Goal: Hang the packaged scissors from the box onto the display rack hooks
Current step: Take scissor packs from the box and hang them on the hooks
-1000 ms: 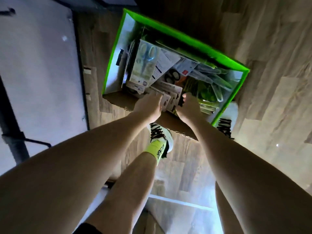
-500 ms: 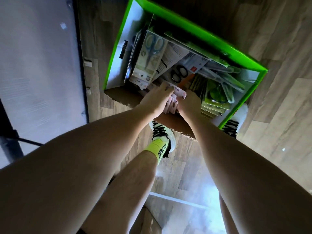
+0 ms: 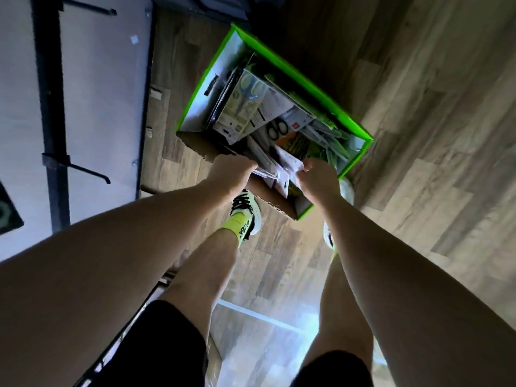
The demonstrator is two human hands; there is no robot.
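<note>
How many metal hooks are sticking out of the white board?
2. One black metal hook pokes out near the top of the white display board; the other black metal hook sits lower down on the same dark upright. More may be hidden outside the picture.

Down on the wood floor sits the box (image 3: 307,76), cardboard with bright green edges, open at the top and turned cornerwise. It's crammed with packaged scissors (image 3: 245,104), flat carded packs leaning every which way: a pale pair at the far left, a black-handled pair (image 3: 277,129) mid-box. At the near wall, one white pack (image 3: 282,169) tilts up. Off left, the display rack (image 3: 53,113), dark hooks (image 3: 86,170) jutting out.
</note>
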